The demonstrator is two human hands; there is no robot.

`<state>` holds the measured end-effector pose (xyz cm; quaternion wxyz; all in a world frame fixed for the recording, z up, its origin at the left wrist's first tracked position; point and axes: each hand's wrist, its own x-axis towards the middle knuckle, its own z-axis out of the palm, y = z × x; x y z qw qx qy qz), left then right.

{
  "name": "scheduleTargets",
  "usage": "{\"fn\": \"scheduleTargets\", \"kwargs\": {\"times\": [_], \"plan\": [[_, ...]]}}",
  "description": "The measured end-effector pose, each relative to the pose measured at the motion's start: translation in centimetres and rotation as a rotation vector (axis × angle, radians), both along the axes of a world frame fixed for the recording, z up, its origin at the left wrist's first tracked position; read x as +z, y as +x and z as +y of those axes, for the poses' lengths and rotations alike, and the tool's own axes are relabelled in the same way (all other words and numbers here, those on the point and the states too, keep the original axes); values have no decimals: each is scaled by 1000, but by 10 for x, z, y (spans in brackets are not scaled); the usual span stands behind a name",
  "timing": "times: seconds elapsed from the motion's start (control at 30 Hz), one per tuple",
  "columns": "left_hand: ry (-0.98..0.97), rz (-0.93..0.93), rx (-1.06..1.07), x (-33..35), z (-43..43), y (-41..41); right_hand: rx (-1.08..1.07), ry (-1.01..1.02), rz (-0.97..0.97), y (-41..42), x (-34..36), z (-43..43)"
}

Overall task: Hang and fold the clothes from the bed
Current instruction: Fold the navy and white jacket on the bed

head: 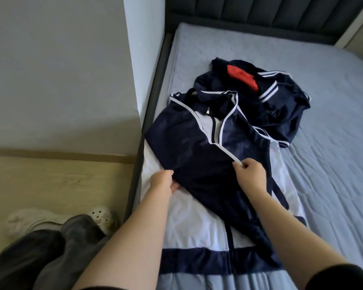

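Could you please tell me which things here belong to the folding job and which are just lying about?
Job: navy and white jacket, gripped by left hand and pinched by right hand; navy clothes heap with red garment; bed.
Lying about: white clog on the floor; dark headboard.
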<state>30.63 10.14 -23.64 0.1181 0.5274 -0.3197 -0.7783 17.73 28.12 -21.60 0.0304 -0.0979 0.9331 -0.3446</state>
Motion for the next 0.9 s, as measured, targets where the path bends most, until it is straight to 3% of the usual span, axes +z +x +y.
{"fn": "scheduleTargets", "kwargs": {"times": [0.07, 0.13, 0.2, 0.27, 0.33, 0.43, 0.53, 0.63, 0.77, 0.87, 0.9], "plan": [[-188, -19, -4, 2, 11, 10, 7, 87, -21, 3, 1, 13], [-706, -249, -107, 5, 24, 21, 43, 198, -65, 5, 0, 28], [-1234, -281, -267, 13, 43, 30, 33, 227, -89, 6, 1, 46], [-1630, -170, -664, 18, 66, 30, 31, 286, -117, 9, 3, 65], [-1790, -121, -1088, 13, 92, 30, 62, 383, -148, 16, 2, 84], [-1640, -218, -1443, -4, 120, 38, 138, 511, -172, 31, -1, 107], [-1563, -228, -1519, -9, 124, 46, 137, 361, -135, 39, 1, 117], [-1329, -103, -1323, -3, 114, 49, 68, 283, -90, 44, 10, 115], [-973, -49, -961, 14, 98, 55, 77, 519, -35, 50, 34, 98], [-707, -47, -868, 30, 76, 59, 168, 555, -7, 58, 62, 74], [-578, -61, -848, 34, 66, 62, 224, 470, -32, 63, 70, 64]]}}
